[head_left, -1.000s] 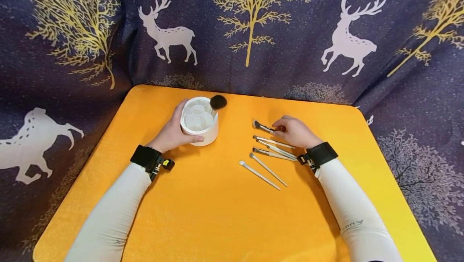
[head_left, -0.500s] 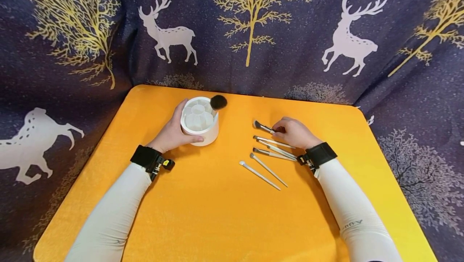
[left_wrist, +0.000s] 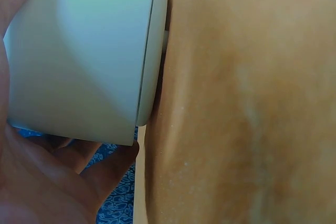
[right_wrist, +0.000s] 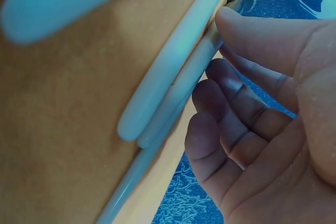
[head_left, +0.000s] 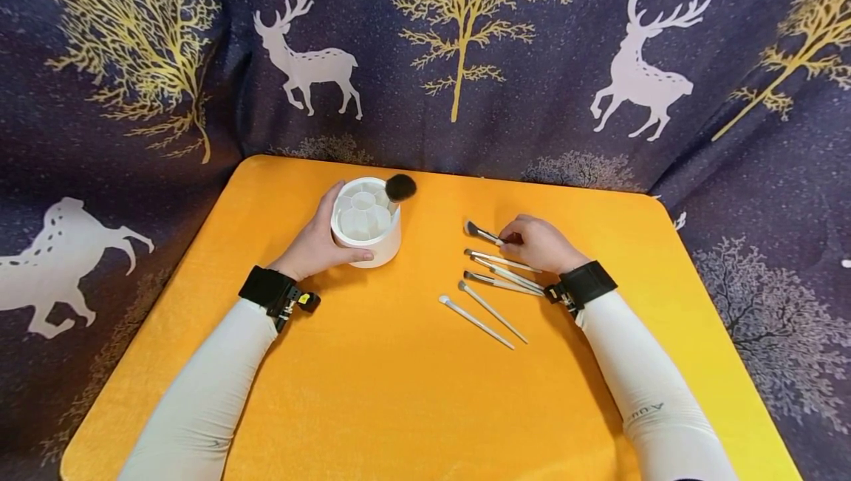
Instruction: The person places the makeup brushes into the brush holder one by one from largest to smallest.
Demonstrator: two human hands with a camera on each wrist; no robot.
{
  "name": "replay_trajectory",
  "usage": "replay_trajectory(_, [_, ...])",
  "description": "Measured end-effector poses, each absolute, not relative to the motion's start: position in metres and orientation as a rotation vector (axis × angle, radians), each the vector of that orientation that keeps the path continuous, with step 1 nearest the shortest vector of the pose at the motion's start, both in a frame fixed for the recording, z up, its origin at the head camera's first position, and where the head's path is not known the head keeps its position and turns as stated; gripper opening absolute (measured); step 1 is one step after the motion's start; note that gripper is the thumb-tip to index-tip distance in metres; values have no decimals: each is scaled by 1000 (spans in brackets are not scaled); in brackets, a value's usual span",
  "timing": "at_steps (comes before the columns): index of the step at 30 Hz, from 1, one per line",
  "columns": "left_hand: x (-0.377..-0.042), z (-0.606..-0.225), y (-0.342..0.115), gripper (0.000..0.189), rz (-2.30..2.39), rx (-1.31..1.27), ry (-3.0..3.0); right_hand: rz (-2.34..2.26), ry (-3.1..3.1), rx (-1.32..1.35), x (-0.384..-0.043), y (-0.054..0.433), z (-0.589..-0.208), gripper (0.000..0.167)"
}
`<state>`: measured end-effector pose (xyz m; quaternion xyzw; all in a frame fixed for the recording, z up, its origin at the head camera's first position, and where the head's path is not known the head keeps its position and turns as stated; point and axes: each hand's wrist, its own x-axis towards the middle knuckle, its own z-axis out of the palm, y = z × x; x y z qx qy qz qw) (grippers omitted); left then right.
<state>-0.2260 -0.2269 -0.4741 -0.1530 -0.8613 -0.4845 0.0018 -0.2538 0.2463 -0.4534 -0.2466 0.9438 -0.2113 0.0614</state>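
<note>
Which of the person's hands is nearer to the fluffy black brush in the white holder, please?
The left hand: it grips the white holder in which the black brush sits. The right hand is farther off, to that brush's right, pinching a smaller brush.

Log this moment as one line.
left hand: holds white compartmented brush holder; right hand: pinches dark-tipped makeup brush; in holder: fluffy black brush

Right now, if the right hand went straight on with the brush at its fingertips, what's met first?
Likely the black fluffy brush in the white holder, though relative depth is unclear.
</note>
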Motion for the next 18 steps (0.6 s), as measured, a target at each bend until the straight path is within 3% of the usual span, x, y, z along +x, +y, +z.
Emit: replay_trajectory(18, [-225, -473, -226, 146, -1545, -488, -2704, -611, 2852, -772, -254, 240, -450, 13])
